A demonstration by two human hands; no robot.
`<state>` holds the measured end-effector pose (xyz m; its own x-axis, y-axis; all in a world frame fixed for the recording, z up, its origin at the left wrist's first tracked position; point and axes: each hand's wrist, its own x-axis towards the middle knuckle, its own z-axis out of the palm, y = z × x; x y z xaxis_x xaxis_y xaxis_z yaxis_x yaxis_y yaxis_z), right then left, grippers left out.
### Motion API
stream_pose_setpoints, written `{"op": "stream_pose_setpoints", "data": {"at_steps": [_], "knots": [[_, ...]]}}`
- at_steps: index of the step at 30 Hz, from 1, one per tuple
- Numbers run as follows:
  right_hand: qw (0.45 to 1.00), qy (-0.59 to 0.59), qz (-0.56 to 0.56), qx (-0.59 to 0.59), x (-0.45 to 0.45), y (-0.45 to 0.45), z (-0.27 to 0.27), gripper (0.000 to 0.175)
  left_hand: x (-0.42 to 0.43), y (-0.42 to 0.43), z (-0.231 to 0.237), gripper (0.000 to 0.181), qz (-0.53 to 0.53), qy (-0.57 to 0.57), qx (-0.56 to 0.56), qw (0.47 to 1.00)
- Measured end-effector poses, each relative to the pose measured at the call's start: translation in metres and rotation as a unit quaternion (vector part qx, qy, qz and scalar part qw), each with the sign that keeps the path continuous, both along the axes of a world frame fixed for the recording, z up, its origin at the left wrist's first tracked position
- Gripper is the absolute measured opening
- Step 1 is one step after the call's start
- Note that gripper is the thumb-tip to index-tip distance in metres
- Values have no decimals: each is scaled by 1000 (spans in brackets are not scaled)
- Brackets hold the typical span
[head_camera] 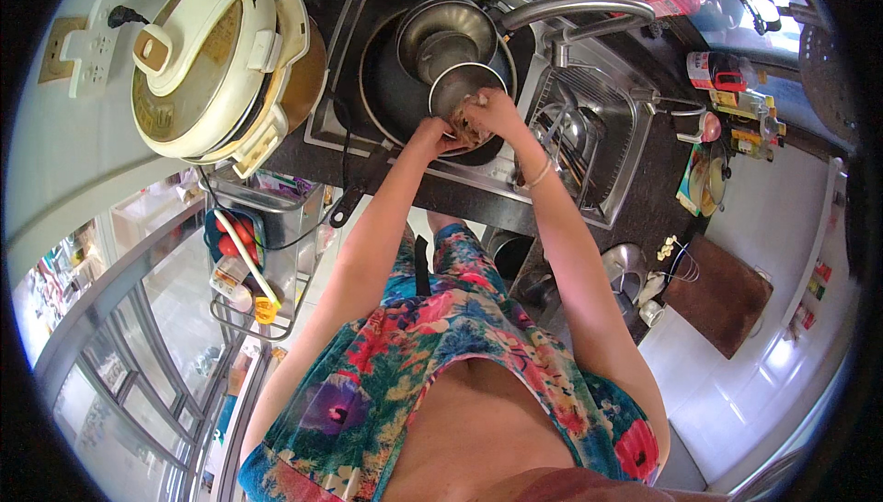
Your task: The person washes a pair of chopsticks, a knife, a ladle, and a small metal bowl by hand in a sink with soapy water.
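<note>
A small round metal bowl (pixel 459 82) with a pale rim is tilted over the front of a large dark frying pan (pixel 386 98) in the left sink basin. My left hand (pixel 436 136) grips the bowl's near-left rim. Bunched in my right hand (pixel 498 114) is a crumpled brownish cloth or scrubber (pixel 469 131), pressed at the bowl's right side. Its exact kind is hard to tell. Behind the bowl, a larger metal pot (pixel 448 26) rests inside the pan. The pan's handle (pixel 352 202) sticks out over the counter's front edge.
A curved steel faucet (pixel 579 8) arches over the sink. The right basin (pixel 607 177) holds a rack with utensils and chopsticks. A large cream electric cooker (pixel 221 67) stands at left. Bottles (pixel 748 119) line the back right. Below left is a wire cart (pixel 276 281) with red produce.
</note>
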<state>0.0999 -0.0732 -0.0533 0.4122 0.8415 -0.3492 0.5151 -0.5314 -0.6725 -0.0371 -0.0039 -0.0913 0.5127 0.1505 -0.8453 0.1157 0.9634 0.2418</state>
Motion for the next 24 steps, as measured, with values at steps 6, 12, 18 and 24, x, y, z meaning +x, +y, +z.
{"op": "stream_pose_setpoints", "data": {"at_steps": [6, 12, 18, 24], "knots": [[988, -28, -108, 108, 2, 5, 44, 27, -2, 8, -1, 42, -13, -101, -76, 992], [970, -85, -147, 174, -8, 23, 85, 23, 8, -1, 4, 39, 12, -95, -93, 991], [954, -124, -195, 190, -20, 33, 91, 26, 15, 0, 12, 38, 24, -103, -103, 989], [970, -184, -93, 132, -23, 10, 80, 19, 20, -2, 2, 39, 64, -124, -71, 988]]}}
